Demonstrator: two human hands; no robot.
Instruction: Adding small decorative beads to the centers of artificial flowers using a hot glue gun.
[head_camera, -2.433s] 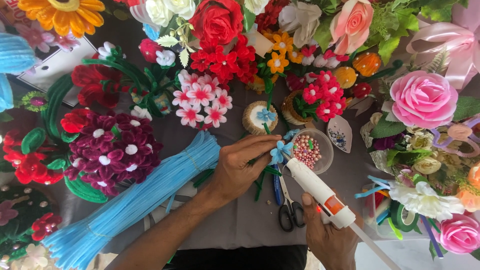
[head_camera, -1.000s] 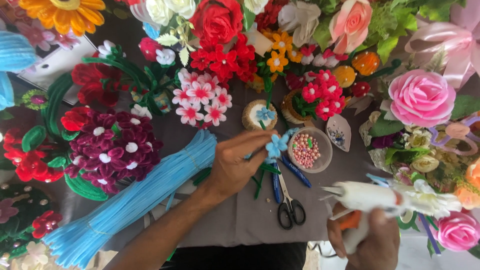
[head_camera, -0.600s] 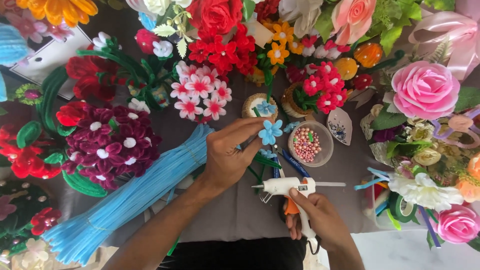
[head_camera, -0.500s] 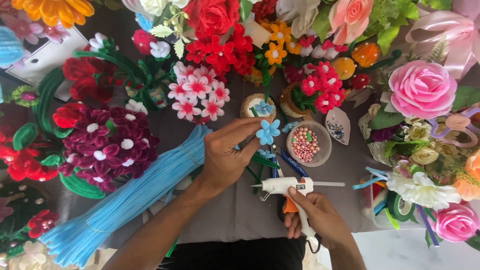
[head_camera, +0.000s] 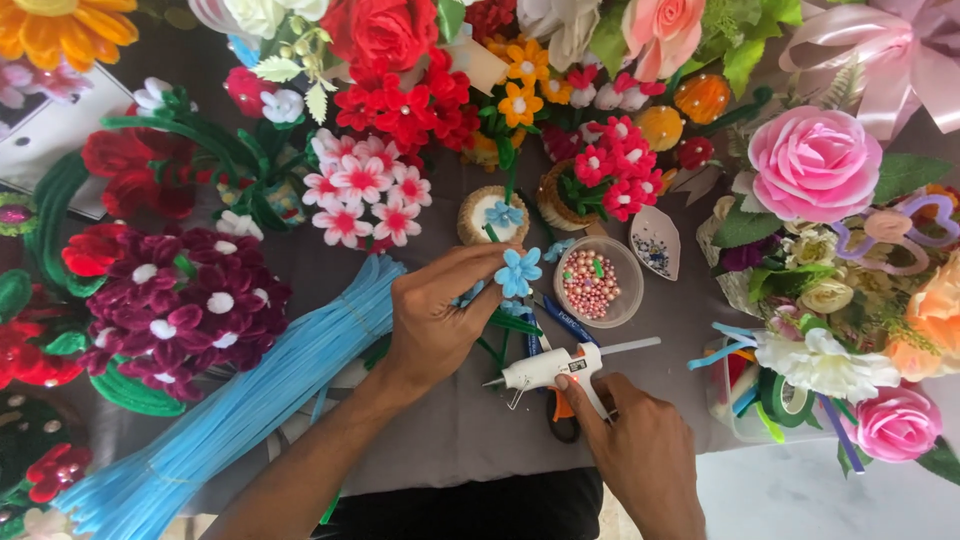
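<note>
Your left hand (head_camera: 435, 325) pinched a small blue pipe-cleaner flower (head_camera: 521, 270) between thumb and fingertips, holding it up over the middle of the table (head_camera: 450, 440), just beside the clear bowl of pink beads (head_camera: 595, 285). Your right hand (head_camera: 640, 455) was curled around the grip of a white glue gun (head_camera: 555, 367), index finger along the body, nozzle pointing left toward your left hand, and the gun sat low over the table near its front edge; I couldn't tell if the trigger was pressed. The nozzle and the flower were near each other but apart, and no glue was visible on the flower. The flower looked already shaped, with petals formed and a pale centre; whether a bead was on it was too small to tell, so I'd judge the gluing step as not yet done. Orange-handled scissors (head_camera: 560, 410) lay under the gun, partly hidden. A thick bundle of light blue pipe cleaners (head_camera: 250, 400) ran diagonally from the front left corner toward the middle. A small round pot with another blue flower (head_camera: 493, 215) stood behind your left hand. Finished pieces crowded the back and side edges: dark maroon flowers (head_camera: 180, 300) at the left edge, a pink rose (head_camera: 815, 165) at the right edge, pink-and-white blossoms (head_camera: 365, 195) toward the back.
</note>
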